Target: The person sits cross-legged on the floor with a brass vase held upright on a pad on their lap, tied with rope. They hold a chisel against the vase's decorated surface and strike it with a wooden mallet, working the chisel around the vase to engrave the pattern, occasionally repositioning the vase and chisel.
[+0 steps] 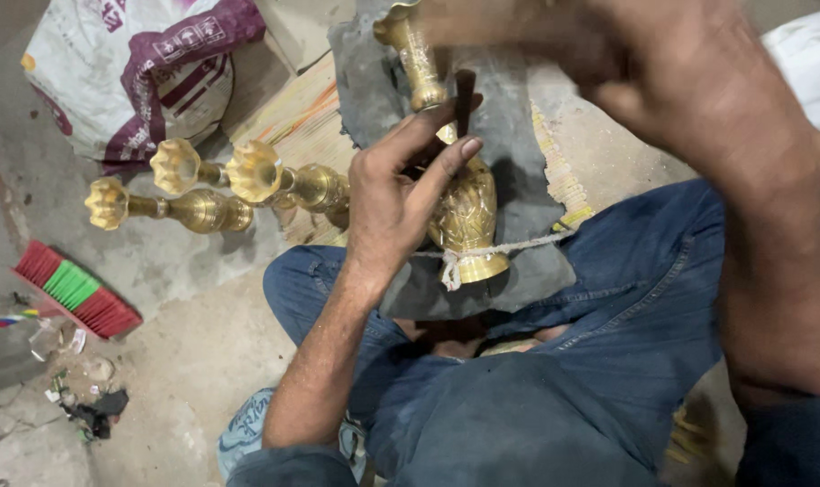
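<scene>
Brass vase (464,212), tall and slender-necked, lying on a dark grey pad (518,171) across the person's lap; long axis runs away from the body, foot nearest, flared mouth farthest. White cord (482,252) is tied round the narrow waist just above the foot.

Left hand (396,194): resting directly on the vase's bulb, fingers closed narrowly around a thin dark tool (465,99) that stands nearly upright, its lower end at the point where neck meets bulb. The vase lies under and just to the right of this hand, touching it.

Right hand (662,63): raised above and beyond the left, blurred; whether it grips anything cannot be told. It is farther from the vase body than the left, though near the neck's upper part.

To the left of the left hand, well apart: three similar brass vases (202,194) lying on the floor, a printed sack (130,77) beyond them, and a red and green brush (72,289) nearer the body.
</scene>
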Demonstrator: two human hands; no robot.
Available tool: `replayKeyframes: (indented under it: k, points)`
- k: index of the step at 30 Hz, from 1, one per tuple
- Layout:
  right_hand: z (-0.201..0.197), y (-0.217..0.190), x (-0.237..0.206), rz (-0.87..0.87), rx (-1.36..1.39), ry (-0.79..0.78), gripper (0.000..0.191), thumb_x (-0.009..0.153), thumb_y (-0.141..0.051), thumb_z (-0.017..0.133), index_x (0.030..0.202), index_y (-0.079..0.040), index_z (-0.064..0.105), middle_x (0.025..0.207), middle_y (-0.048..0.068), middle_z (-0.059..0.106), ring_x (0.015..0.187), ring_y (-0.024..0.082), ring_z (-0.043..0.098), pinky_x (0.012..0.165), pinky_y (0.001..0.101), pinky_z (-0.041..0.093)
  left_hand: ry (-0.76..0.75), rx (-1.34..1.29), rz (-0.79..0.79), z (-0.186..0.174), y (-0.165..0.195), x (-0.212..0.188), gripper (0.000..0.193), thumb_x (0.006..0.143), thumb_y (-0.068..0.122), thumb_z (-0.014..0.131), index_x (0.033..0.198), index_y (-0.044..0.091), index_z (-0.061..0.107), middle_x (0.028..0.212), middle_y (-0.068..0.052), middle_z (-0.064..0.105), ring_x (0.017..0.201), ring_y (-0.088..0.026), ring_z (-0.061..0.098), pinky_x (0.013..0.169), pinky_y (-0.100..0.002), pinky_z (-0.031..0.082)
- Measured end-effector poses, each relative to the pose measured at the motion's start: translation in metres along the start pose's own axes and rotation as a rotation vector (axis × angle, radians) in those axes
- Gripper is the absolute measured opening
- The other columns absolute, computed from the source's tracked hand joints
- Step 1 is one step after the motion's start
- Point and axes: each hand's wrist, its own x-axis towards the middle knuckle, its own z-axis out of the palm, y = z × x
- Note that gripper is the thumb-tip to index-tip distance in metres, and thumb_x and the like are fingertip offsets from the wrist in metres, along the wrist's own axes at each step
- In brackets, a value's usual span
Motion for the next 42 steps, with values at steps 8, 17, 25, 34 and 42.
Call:
replayKeyframes:
  k: [8, 17, 25, 34, 42]
  points:
    - [-0.002, -0.007, 0.006, -0.036, -0.198, 0.021, 0.026, 0.096, -0.013, 0.085, 0.111, -0.003, 0.067, 0.086, 0.012, 0.065, 0.078, 0.026, 0.066, 0.072, 0.0408, 0.054, -0.020, 0.029, -0.085, -0.001, -0.002, 0.003, 0.032, 0.100, 0.024, 0.076, 0.126, 0.006, 0.072, 0.101, -0.005, 0.078, 0.081, -0.010, 0.075, 0.072, -0.028, 0.060]
    - [0.000, -0.015, 0.011, -0.106, -0.197, 0.007, 0.026, 0.096, -0.012, 0.086, 0.114, -0.005, 0.068, 0.087, 0.010, 0.065, 0.079, 0.026, 0.066, 0.080, 0.0418, 0.053, 0.021, -0.382, -0.183, -0.004, -0.033, -0.007, 0.042, 0.101, 0.017, 0.074, 0.139, 0.004, 0.062, 0.097, -0.005, 0.080, 0.082, -0.011, 0.075, 0.073, -0.026, 0.063]
    - [0.015, -0.032, 0.023, -0.207, -0.345, 0.123, 0.028, 0.093, -0.017, 0.086, 0.116, -0.011, 0.072, 0.086, 0.002, 0.067, 0.076, 0.017, 0.065, 0.073, 0.0341, 0.050, 0.100, -0.492, -0.081, -0.011, -0.075, -0.026, 0.036, 0.102, 0.005, 0.076, 0.137, 0.004, 0.067, 0.099, -0.006, 0.079, 0.088, -0.009, 0.073, 0.081, -0.025, 0.063]
    - [0.012, -0.036, 0.025, -0.249, -0.642, 0.136, 0.026, 0.099, -0.032, 0.083, 0.116, -0.019, 0.068, 0.084, -0.005, 0.063, 0.072, 0.008, 0.060, 0.071, 0.0289, 0.046, 0.025, -0.556, -0.019, -0.011, -0.096, -0.027, 0.033, 0.103, 0.006, 0.075, 0.135, 0.003, 0.068, 0.106, -0.009, 0.079, 0.091, -0.014, 0.077, 0.083, -0.029, 0.067]
    - [0.011, -0.035, 0.028, -0.254, -0.701, 0.149, 0.026, 0.100, -0.032, 0.080, 0.120, -0.018, 0.069, 0.086, -0.004, 0.066, 0.072, 0.008, 0.062, 0.069, 0.0262, 0.048, 0.165, -0.643, -0.063, -0.010, -0.096, -0.027, 0.034, 0.104, 0.011, 0.072, 0.137, 0.003, 0.066, 0.102, -0.011, 0.080, 0.091, -0.018, 0.081, 0.081, -0.033, 0.070]
